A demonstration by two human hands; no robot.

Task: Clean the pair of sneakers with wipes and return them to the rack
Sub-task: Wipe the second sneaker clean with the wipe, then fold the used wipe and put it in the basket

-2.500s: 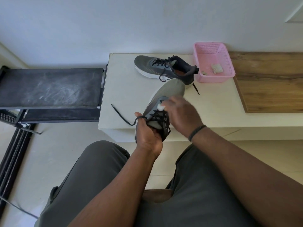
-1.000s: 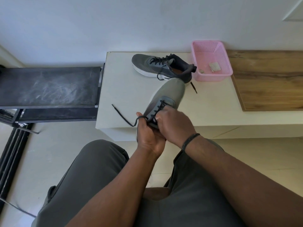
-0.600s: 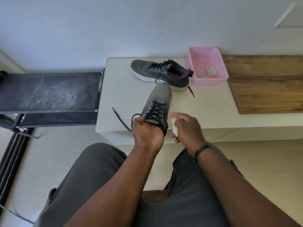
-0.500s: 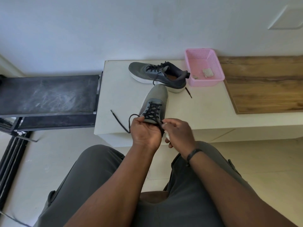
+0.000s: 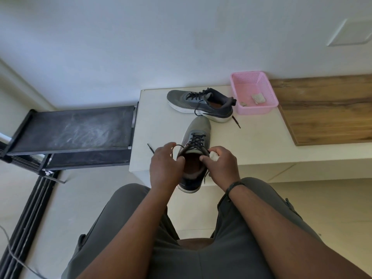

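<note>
A grey sneaker (image 5: 196,135) with black laces sits toe-away at the front edge of the white bench (image 5: 253,141), its opening facing me. My left hand (image 5: 164,165) grips the left side of its collar. My right hand (image 5: 220,165) pinches the right collar edge while holding a small white wipe (image 5: 214,155) against the palm. The second grey sneaker (image 5: 201,103) lies across the back of the bench, toe to the left. The black shoe rack (image 5: 76,127) stands to the left of the bench.
A pink plastic basket (image 5: 267,90) with used wipes inside stands behind the second sneaker. A wooden panel (image 5: 326,109) covers the bench's right part. One loose lace end (image 5: 150,148) trails left of my hands. My knees fill the lower view.
The held sneaker has come down flat onto the bench edge with its opening now showing. My right hand moved from the laces to the right collar, still holding the wipe.
</note>
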